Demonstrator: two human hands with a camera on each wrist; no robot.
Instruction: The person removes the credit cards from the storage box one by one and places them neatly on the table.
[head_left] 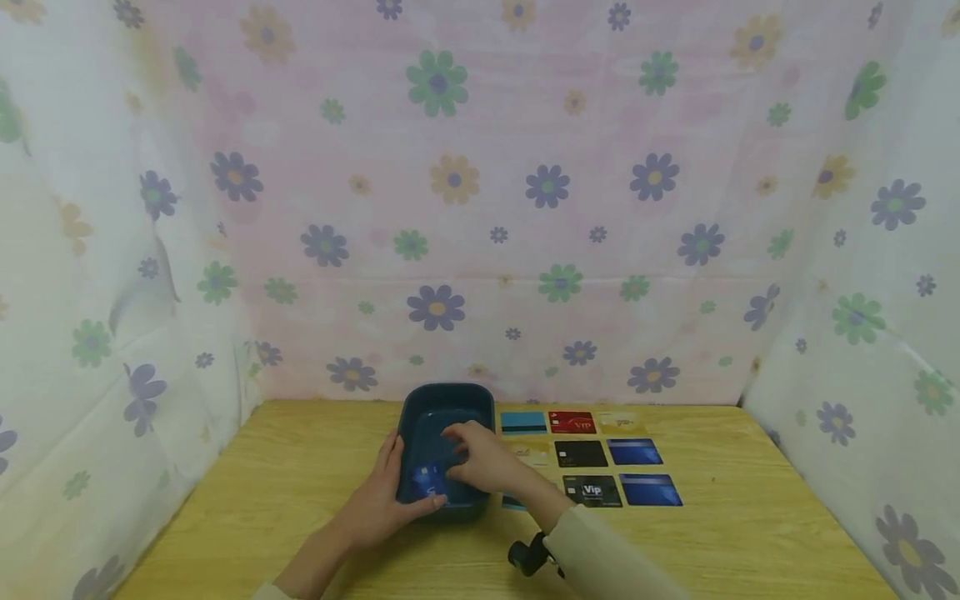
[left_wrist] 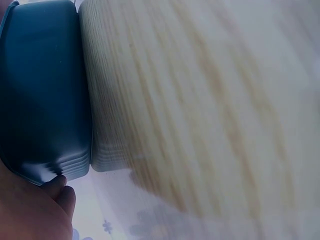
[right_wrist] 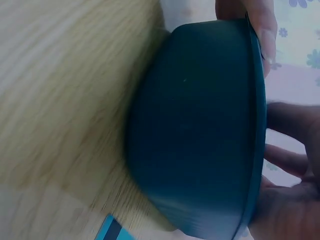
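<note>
The right hand (head_left: 480, 458) is reaching into the dark blue tray (head_left: 480, 402) at lower centre, fingers loosely spread over a blue card (head_left: 424, 480); it should pinch one edge cleanly. The left hand (head_left: 386, 500) is gripping the tray's near rim, steadying it on the worktop (head_left: 300, 500).

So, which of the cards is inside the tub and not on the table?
The blue card, lying in the dark tub under the hands; every other card sits in rows on the table right of it.

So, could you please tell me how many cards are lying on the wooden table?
9 at least: teal, red, gold; beige, black, blue; black VIP, blue, one mostly hidden.
</note>
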